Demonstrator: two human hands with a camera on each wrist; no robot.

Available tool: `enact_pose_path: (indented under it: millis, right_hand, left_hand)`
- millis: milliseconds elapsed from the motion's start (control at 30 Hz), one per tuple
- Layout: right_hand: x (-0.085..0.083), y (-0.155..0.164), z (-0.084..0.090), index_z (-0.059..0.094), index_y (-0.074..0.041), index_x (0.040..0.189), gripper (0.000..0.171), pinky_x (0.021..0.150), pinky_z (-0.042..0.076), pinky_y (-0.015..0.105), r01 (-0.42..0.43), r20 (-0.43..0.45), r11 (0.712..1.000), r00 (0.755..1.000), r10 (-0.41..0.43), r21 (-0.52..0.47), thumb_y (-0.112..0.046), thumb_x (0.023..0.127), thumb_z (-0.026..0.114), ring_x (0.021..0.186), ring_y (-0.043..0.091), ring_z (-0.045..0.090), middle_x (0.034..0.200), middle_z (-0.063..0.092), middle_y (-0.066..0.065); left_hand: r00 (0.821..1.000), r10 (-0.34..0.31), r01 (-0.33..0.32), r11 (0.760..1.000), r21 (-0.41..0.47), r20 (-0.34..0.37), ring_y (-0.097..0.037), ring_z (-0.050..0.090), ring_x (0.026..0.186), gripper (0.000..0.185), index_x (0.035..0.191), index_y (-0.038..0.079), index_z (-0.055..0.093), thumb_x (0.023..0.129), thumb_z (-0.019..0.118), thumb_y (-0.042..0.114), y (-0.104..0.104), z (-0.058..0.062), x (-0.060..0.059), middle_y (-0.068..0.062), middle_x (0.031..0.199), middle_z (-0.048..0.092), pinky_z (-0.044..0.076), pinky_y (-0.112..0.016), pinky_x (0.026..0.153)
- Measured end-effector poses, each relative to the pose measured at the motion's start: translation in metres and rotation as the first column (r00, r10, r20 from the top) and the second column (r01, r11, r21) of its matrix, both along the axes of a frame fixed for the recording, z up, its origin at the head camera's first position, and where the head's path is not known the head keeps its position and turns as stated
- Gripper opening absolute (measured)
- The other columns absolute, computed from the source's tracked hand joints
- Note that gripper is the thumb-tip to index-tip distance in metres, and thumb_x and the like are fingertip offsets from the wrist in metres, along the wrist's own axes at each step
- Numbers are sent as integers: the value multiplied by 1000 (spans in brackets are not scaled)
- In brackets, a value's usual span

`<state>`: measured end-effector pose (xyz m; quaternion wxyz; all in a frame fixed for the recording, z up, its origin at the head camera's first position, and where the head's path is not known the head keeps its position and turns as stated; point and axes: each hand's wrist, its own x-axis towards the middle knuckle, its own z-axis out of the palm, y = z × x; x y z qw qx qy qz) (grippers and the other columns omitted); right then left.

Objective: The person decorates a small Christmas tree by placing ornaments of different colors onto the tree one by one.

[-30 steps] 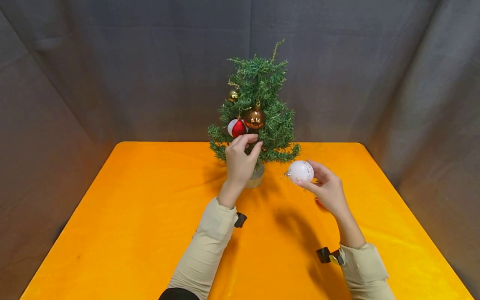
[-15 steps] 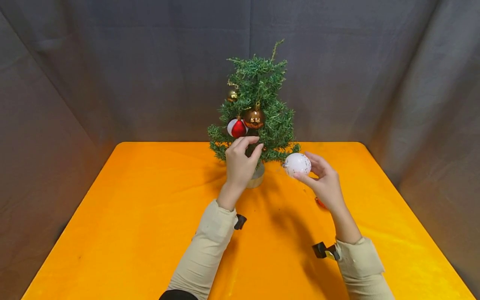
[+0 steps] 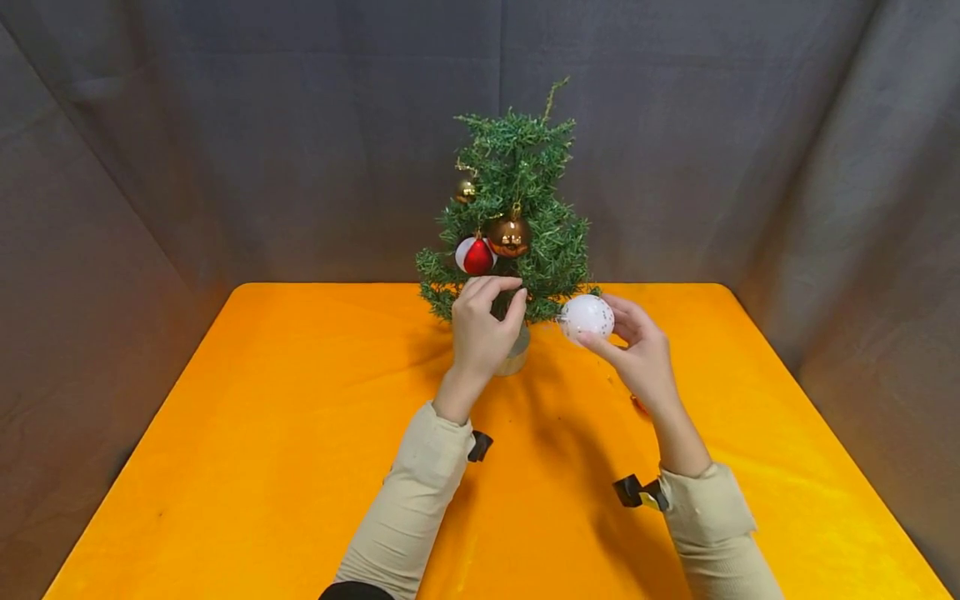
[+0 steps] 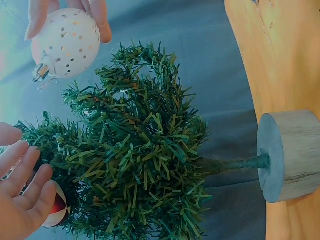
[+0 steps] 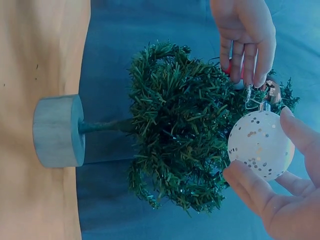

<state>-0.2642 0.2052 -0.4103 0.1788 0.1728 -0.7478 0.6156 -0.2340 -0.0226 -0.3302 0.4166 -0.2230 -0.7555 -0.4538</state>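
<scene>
My right hand (image 3: 647, 358) holds a white Christmas bauble (image 3: 587, 317) with metallic dots between thumb and fingers, just right of the small Christmas tree (image 3: 551, 225). The bauble's silver cap and thin string loop point left toward the tree. My left hand (image 3: 483, 329) is raised before the lower branches, thumb and forefinger apart with nothing between them. In the right wrist view, the string loop (image 5: 248, 97) comes close to the left hand's fingertips (image 5: 260, 80). Just above the left hand hang a red-and-white bauble (image 3: 478, 257) and a shiny copper bauble (image 3: 510, 239).
A small gold bauble (image 3: 466, 192) hangs higher on the tree's left side. The tree stands on a round wooden base (image 4: 300, 155). A red ornament (image 3: 639, 406) lies on the orange tabletop (image 3: 300, 433), partly behind the right hand. Grey curtains (image 3: 300, 150) surround the table.
My right hand has moved the white bauble left and upward, closer to the tree and the left hand. The left hand has lowered very slightly, its fingers held much the same.
</scene>
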Motion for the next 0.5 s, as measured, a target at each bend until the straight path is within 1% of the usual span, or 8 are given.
enact_pose_path:
  millis: [33,67,133,200,267,333,400,500]
  right_hand:
    - [11,-8,15,51,-7,125,59,73,50,28,6,15,1000,1000,-6,-8,-11,71,76,98,24,57,115,56,16]
    - [22,-16,29,51,-4,124,58,73,50,25,16,20,1000,1000,-16,2,-10,72,75,96,23,57,114,56,18]
    - [43,-30,57,49,2,124,56,74,49,23,45,33,997,998,-47,60,-12,75,72,94,19,58,112,55,22]
    - [53,-39,74,48,6,122,53,72,48,18,55,31,996,998,-57,72,-8,77,70,92,13,58,111,55,23]
    - [56,-44,81,48,7,122,51,72,47,16,60,45,996,997,-63,66,-3,77,69,91,9,56,111,55,23]
    - [55,-47,84,48,5,123,50,73,47,17,71,53,996,996,-74,62,-2,77,68,91,9,56,111,56,22]
    - [51,-48,83,48,1,124,52,75,47,19,73,60,996,995,-76,41,-2,77,69,92,10,56,113,56,19]
    - [49,-51,84,48,1,124,52,77,47,22,78,57,996,995,-80,31,-6,77,69,95,15,56,113,55,18]
  left_hand:
    - [1000,0,0,1000,1,-4,-22,56,81,11,86,0,68,82,62,7,0,0,0,-9,84,65,43,-24,75]
    - [1000,0,0,1000,2,-7,-22,56,81,10,86,0,68,82,62,7,0,0,0,-9,83,65,42,-23,75]
    - [1000,-3,3,1000,7,-13,-21,56,80,10,85,0,69,82,62,7,0,0,0,-8,82,65,43,-24,74]
    - [1000,-6,6,1000,11,-14,-21,56,79,10,84,1,69,82,62,7,0,0,0,-8,82,65,43,-25,74]
    - [1000,-7,7,1000,14,-12,-21,56,79,10,83,1,69,82,62,7,-1,-1,-1,-8,81,65,44,-26,74]
    - [1000,-11,11,1000,17,-8,-21,56,78,10,82,0,69,82,62,7,-1,-2,-1,-8,81,65,44,-26,74]
    - [1000,-19,19,1000,20,-4,-21,56,78,11,81,0,69,82,61,7,-1,-2,-2,-8,80,65,43,-26,74]
    - [999,-35,36,999,26,-2,-21,56,79,11,80,0,69,82,61,7,-1,-2,-2,-8,80,65,43,-26,75]
